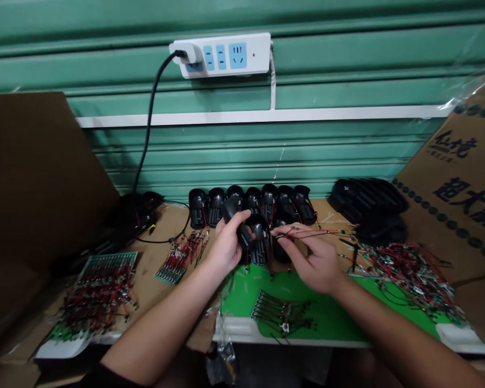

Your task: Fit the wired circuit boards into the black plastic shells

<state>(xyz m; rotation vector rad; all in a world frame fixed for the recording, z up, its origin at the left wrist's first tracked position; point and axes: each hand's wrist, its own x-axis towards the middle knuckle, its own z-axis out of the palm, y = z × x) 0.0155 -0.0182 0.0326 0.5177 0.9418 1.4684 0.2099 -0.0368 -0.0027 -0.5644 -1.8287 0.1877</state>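
At centre frame, the left hand (pixel 226 245) clenched its fingers around a black plastic casing (pixel 259 245), while the right hand (pixel 312 260) pinched thin red-and-black wires (pixel 319 233) between its fingers.

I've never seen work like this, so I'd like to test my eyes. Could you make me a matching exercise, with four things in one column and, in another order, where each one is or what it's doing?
Things:
1. Power strip
2. Left hand
3. Right hand
4. Small bunch of dark wires

Places or states:
A. Holding thin red wires
B. Lying on a green mat
C. Against a green shutter
D. Gripping a black plastic casing

Pairs: 1-C, 2-D, 3-A, 4-B
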